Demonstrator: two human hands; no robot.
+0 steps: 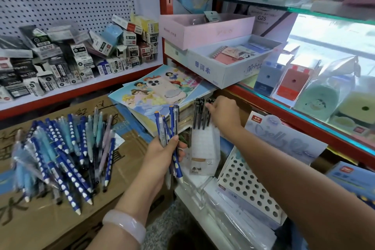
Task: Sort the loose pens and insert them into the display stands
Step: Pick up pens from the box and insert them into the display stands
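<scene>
Here, labelled by what is in view.

Black pens (200,113): a short row of slim dark barrels stands upright in the clear stand (205,148), caps up, long axes near vertical.

Right hand (223,112): its fingers curl at the top of the rightmost black pen; they seem to pinch its cap, though the fingertips are partly hidden, so I cannot be sure of the hold.

Key relation: the stand's slots lie straight below that hand, so seating a pen looks like a push down along the barrel. The right hand is the nearer one to the stand.

Left hand (164,154): wrapped round a held bundle (170,138) of mixed pens, thumb across the front, tips pointing down and a little right; it is just left of the stand.

Loose pile (60,154): many pens lie fanned on the cardboard box (40,219), well to the left; most are dark blue with white triangular dimples, some pale blue or lilac.

Perforated stand (249,186): a white tray of round holes, tilted, with no pens in the holes that show, below the right forearm.

Materials: glossy hard plastic barrels, a transparent rigid stand, matte corrugated card.

Other: a phone (162,92) in a pale pink case rests on picture books (142,95) behind the hands.
</scene>
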